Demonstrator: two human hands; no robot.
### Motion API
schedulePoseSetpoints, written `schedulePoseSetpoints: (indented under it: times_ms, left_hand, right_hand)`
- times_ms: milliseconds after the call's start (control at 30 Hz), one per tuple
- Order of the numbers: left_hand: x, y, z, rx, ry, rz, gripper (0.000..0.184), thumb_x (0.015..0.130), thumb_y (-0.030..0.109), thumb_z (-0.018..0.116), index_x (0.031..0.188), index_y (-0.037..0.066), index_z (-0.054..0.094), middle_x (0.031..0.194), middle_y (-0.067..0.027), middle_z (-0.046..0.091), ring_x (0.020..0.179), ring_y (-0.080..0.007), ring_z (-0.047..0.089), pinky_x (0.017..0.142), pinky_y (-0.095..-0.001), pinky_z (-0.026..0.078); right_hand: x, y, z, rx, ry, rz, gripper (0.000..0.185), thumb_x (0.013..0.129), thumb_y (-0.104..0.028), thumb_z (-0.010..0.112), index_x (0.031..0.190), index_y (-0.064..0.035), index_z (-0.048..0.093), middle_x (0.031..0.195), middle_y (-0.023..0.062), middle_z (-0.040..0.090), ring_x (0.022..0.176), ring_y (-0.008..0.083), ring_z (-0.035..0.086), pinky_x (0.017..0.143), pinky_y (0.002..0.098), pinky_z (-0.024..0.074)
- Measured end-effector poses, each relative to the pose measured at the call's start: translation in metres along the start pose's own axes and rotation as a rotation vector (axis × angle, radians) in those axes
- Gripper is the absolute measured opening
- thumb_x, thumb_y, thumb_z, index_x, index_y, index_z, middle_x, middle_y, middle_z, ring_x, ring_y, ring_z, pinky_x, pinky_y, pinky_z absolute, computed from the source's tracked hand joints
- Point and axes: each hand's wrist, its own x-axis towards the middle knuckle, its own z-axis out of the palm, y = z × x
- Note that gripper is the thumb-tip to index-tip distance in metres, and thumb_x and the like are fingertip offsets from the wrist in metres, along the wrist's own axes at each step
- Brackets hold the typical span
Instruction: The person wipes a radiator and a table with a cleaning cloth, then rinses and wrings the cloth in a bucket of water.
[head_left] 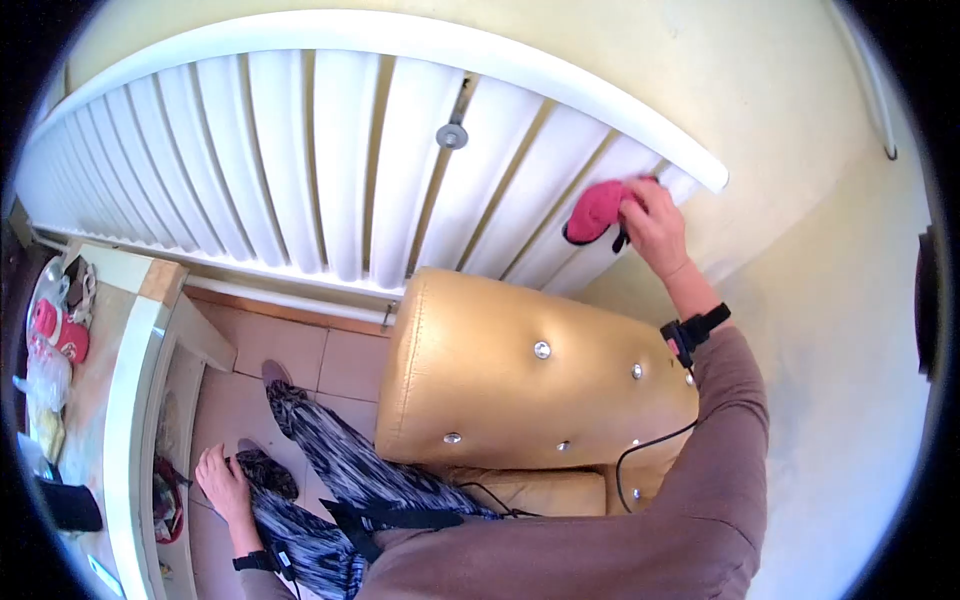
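Note:
At the right end of the white radiator, my right hand has its fingers closed on a pinkish-red cloth item with black edging. A dark strap or flap hangs beside it. I cannot make out its exact kind. The item lies against the radiator's last columns. My left hand is low at the left, above the tiled floor, its fingers spread and nothing visible in them. Close by it is the dark patterned trouser leg. Both wrists wear black bands with cables.
A gold padded sofa arm with shiny studs stands between my body and the radiator. At left, a table bears a red-and-white object, plastic bags and a black item. More items sit on its lower shelf. Walls close in at right.

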Motion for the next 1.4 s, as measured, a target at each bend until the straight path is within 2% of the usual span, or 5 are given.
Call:
schedulePoseSetpoints:
  times_ms: [467,733,933,1067,1400]
  left_hand:
    - [0.009,0.003,-0.017,-0.084,-0.050,0.024,0.037,0.080,0.015,0.059,0.116,0.005,0.053,0.114,-0.0144,0.055,0.114,-0.0318,0.046,0.099,-0.0417,0.033]
    - [0.102,0.109,-0.133,-0.998,-0.094,0.092,0.056,0.079,0.018,0.066,0.130,0.006,0.046,0.125,-0.0114,0.055,0.118,-0.0231,0.050,0.100,-0.0339,0.036]
    - [0.135,0.152,-0.156,-1.815,-0.417,0.228,0.081,0.086,0.040,0.062,0.145,0.007,0.017,0.141,-0.0136,0.035,0.127,-0.0255,0.039,0.102,-0.0390,0.034]
    - [0.138,0.140,-0.137,-2.185,-0.449,-0.159,0.056,0.088,0.032,0.062,0.131,0.005,0.039,0.118,-0.0065,0.055,0.102,-0.0177,0.056,0.089,-0.0348,0.046]
    - [0.145,0.051,-0.074,-0.804,-0.275,-0.204,0.044,0.082,0.034,0.064,0.110,0.000,0.059,0.095,-0.0167,0.066,0.086,-0.0228,0.064,0.075,-0.0324,0.049]
  right_hand:
    - [0.033,-0.031,-0.008,0.505,-0.662,0.091,0.020,0.074,-0.004,0.061,0.092,-0.0115,0.064,0.086,0.0045,0.062,0.087,0.0218,0.061,0.073,0.0323,0.0496]
    - [0.164,-0.146,-0.036,2.006,-0.487,0.830,0.039,0.094,-0.015,0.048,0.130,-0.0024,0.042,0.118,0.0046,0.055,0.103,0.0129,0.056,0.090,0.0279,0.0450]
    - [0.211,-0.246,0.002,2.231,-0.837,0.864,0.042,0.095,-0.027,0.048,0.129,-0.0034,0.045,0.118,0.0070,0.058,0.098,0.0138,0.059,0.084,0.0280,0.0480]
    - [0.217,-0.291,0.030,2.149,-1.131,0.957,0.041,0.095,-0.036,0.044,0.119,-0.0050,0.054,0.110,0.0063,0.061,0.095,0.0145,0.060,0.080,0.0298,0.0482]
    - [0.200,-0.335,0.062,1.653,-1.331,0.565,0.058,0.093,-0.039,0.050,0.136,-0.0035,0.033,0.131,0.0111,0.047,0.118,0.0182,0.048,0.093,0.0322,0.0394]
